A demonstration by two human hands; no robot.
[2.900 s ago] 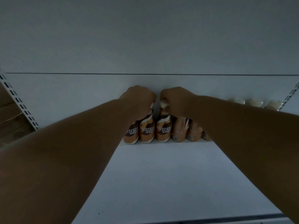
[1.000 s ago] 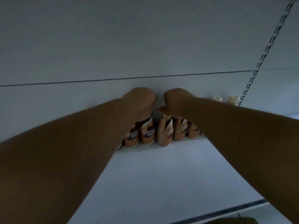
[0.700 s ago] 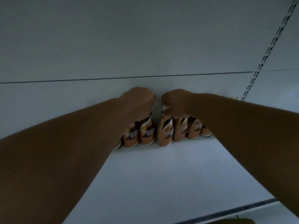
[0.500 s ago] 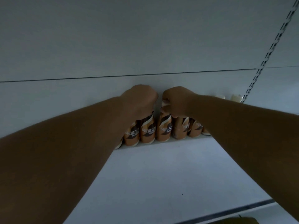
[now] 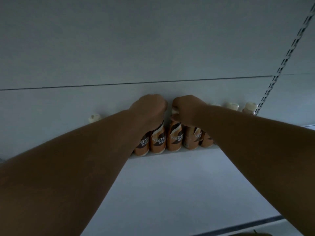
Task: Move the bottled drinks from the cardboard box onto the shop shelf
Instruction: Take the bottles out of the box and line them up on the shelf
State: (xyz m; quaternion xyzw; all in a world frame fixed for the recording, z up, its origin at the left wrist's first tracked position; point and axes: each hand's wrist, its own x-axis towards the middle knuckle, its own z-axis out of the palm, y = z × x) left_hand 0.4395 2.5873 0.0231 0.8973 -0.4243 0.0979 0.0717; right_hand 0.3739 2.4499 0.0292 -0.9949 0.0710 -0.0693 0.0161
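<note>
Both my arms reach deep into a white shop shelf (image 5: 170,193). A row of orange-and-brown coffee bottles (image 5: 175,139) with cream caps stands against the back wall. My left hand (image 5: 150,108) is closed over the top of one bottle (image 5: 157,142) in the row. My right hand (image 5: 185,108) grips the cap of the neighbouring bottle. Both bottles stand upright on the shelf. More cream caps (image 5: 231,105) show beyond my right forearm, and one cap (image 5: 94,117) shows past my left forearm. The cardboard box is out of view.
The white underside of the shelf above (image 5: 153,40) hangs low over my hands. A slotted metal upright (image 5: 279,68) runs along the right side. The shelf's dark front edge strip (image 5: 255,225) lies at the lower right.
My hands stay on the same two bottle tops; the right-hand bottle has been turned so its label faces forward and stands straight. The view shifted slightly, showing a cap at the left.
</note>
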